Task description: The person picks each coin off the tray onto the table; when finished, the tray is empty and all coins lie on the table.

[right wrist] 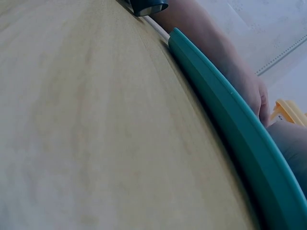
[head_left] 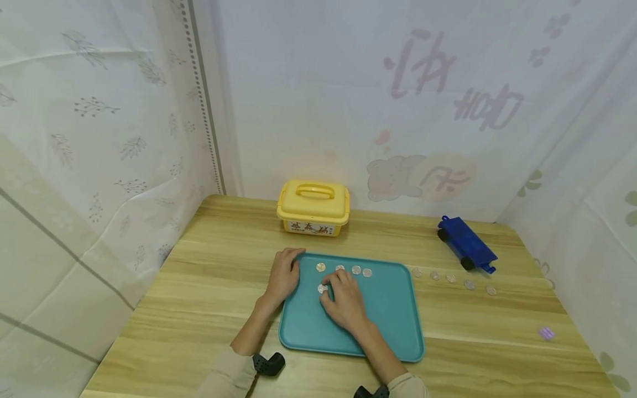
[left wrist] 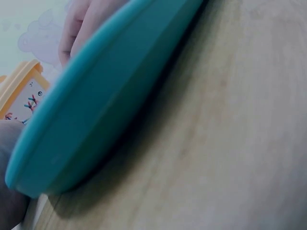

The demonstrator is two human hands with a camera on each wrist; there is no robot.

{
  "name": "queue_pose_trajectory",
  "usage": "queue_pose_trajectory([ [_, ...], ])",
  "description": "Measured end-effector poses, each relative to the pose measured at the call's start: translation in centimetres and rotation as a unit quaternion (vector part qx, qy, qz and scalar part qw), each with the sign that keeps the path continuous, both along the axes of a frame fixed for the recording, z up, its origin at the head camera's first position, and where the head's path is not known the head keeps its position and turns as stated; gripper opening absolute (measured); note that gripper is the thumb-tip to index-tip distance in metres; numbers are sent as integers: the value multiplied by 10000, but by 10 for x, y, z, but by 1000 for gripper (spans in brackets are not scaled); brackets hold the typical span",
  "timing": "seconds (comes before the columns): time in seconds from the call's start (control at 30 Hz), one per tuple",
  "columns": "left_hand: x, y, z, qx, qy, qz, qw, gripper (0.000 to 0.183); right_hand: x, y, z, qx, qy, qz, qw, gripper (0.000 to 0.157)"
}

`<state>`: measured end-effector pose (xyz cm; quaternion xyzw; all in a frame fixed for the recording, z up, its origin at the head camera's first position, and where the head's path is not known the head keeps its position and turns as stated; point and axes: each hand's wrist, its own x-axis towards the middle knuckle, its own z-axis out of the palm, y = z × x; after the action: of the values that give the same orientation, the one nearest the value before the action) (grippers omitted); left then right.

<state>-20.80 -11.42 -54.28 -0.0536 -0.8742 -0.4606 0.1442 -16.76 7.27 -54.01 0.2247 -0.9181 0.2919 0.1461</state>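
Note:
A teal tray lies on the table. At its upper left corner my left hand holds the rim, fingers bent over the corner and thumb along the inner side. Inside the tray, my right hand pinches a silver coin between thumb and fingertip, low over the tray floor. Above that hand, several more coins lie in a row near the tray's far edge; one is partly covered by the fingers. Both wrist views show mainly the tray's outer wall and the wood, with the coins hidden.
Behind the tray stands a yellow lidded box with a handle. A blue toy wagon with black wheels sits at the back right. Several coins form a row right of the tray. A small purple block lies near the right edge.

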Motion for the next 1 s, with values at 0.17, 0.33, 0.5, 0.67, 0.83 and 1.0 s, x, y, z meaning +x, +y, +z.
queue_pose_trajectory([
  [0.17, 0, 0, 0, 9, -36, -28, 10000, 33, 0, 1, 0, -120, 32, 51, 9999, 15],
  [0.33, -1, 0, 0, 2, -4, 1, 10000, 33, 0, 1, 2, -6, -150, 29, 9999, 15],
  [0.5, -1, -1, 0, 32, 18, 17, 10000, 33, -1, 2, 4, -7, -489, 52, 9988, 14],
  [0.67, -1, -1, 0, 11, 1, 22, 10000, 33, -3, 4, 3, -281, -543, 107, 9981, 14],
  [0.83, -1, -1, 0, -4, 8, 12, 10000, 32, -3, 5, 1, -599, -339, 263, 9973, 14],
  [1.0, 0, 0, 0, 13, 51, 5, 10000, 32, -2, 6, 2, -743, -420, 282, 9960, 8],
])
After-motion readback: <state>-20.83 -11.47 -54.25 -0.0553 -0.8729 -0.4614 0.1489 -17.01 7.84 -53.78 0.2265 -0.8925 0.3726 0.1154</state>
